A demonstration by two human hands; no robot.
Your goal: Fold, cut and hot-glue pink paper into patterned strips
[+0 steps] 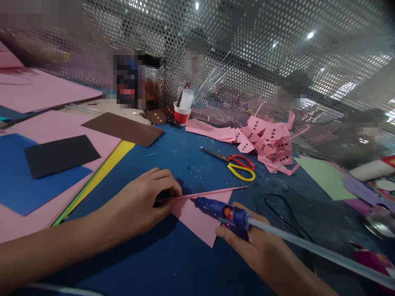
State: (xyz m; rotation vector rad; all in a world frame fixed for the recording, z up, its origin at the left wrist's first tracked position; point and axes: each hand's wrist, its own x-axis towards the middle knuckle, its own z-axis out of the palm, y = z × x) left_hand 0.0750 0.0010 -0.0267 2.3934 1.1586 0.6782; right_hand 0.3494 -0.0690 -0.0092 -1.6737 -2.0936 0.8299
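Note:
My right hand [247,234] is closed around a blue hot glue gun [220,209], with a long clear glue stick [296,236] running out of its back end. The gun's nozzle points left, at the folded edge of a pink paper piece [200,218] on the blue table. My left hand [157,193] pinches the left end of that pink paper, its thumb and fingers curled together. Something dark shows under those fingers, too hidden to name. Beyond the paper lie scissors [228,158] with one red and one yellow handle loop.
Pink paper cutouts with black squares [271,139] are heaped at the back. A red-and-white cup [182,113] stands by the perforated metal screen [173,33]. Pink sheets [61,119], a brown sheet [123,127] and a black sheet [63,155] lie left. A black cord [286,205] runs on the right.

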